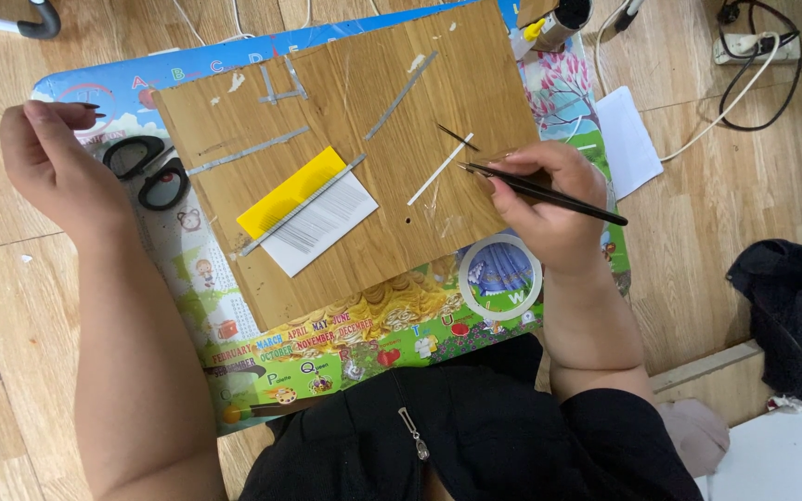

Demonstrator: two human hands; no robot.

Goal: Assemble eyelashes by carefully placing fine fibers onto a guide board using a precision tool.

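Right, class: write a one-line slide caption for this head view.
Right hand holds black tweezers over a wooden board; left hand rests near scissors.

A yellow-and-white rectangular label sheet (308,211) (grey printed lines on the white) lies on the wooden board (345,102).

Curved grey handle (41,19), upper left of frame, cut off by top edge. Glue bottle (559,20) at top, only lower part in view. Power strip (756,44) upper right, partly cropped, cables run out of frame. Scissors (150,170) blades hidden under wooden board (345,158). Tape roll (501,276) partly covered by right hand (545,199). Dark cloth (795,311) cut by right edge. Fine lines on white card (319,223) too small to tell.
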